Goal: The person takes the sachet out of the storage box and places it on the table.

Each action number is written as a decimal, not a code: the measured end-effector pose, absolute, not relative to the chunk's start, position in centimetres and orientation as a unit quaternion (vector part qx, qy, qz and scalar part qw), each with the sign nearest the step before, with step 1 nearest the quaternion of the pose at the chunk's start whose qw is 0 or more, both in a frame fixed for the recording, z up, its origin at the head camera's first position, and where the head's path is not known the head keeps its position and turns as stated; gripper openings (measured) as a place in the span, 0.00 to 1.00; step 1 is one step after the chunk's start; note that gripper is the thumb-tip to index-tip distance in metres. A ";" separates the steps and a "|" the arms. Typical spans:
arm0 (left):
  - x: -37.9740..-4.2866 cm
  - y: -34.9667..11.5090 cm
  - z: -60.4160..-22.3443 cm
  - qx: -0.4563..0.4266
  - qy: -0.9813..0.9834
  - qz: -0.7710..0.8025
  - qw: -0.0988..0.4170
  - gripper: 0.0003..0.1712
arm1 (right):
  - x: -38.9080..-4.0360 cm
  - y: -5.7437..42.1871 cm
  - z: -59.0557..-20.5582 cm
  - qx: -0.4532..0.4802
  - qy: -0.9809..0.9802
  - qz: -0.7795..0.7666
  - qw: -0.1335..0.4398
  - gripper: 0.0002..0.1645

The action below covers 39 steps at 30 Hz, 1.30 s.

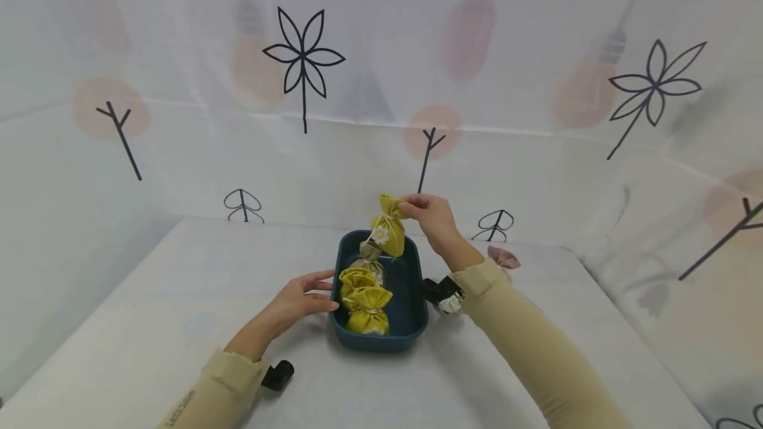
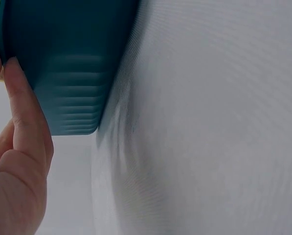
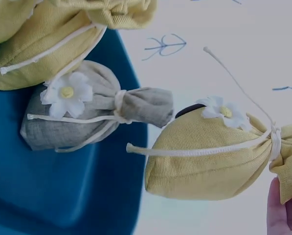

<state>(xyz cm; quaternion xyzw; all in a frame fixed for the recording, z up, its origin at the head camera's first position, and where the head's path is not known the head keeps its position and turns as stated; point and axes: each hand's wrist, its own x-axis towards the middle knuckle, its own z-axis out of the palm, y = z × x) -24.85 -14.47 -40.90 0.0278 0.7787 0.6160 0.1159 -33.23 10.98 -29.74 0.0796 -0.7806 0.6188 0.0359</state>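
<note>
My right hand [image 1: 434, 217] pinches a yellow drawstring sachet [image 1: 389, 236] by its gathered top, above the far end of a dark blue box [image 1: 409, 296]. This sachet carries a white flower and a pale cord, clear in the right wrist view. At the box's left side, my left hand [image 1: 298, 298] holds the rim, thumb and fingers at the edge. Inside, along the left half, lie a grey sachet [image 3: 70, 110] and two yellow sachets, the nearer one [image 1: 367, 313] by the front wall. The left wrist view mainly shows the box's ribbed outer wall [image 2: 72, 73].
Right of the box lies a whitish sachet [image 1: 450, 304], partly hidden by the right wrist's black camera [image 1: 438, 290]. Farther right, a pink sachet [image 1: 503, 257] shows behind the sleeve. A white cloth [image 1: 197, 283] covers the table; a patterned curtain [image 1: 363, 164] hangs behind it.
</note>
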 end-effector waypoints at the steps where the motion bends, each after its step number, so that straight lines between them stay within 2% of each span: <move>1: -24.8 -14.5 -40.9 0.028 0.779 0.616 0.116 0.42 | -33.1 11.1 -29.6 0.080 -0.780 0.620 0.034 0.14; 12: -24.8 -14.4 -40.8 0.023 0.780 0.615 0.115 0.41 | -30.6 12.1 -28.6 0.092 -0.777 0.622 0.034 0.15; 33: -24.7 -14.5 -41.1 0.026 0.785 0.608 0.115 0.41 | -25.8 15.1 -29.4 0.085 -0.762 0.641 0.028 0.16; 39: -24.7 -14.5 -41.1 0.028 0.784 0.609 0.116 0.41 | -24.1 16.5 -30.3 0.078 -0.780 0.618 0.052 0.15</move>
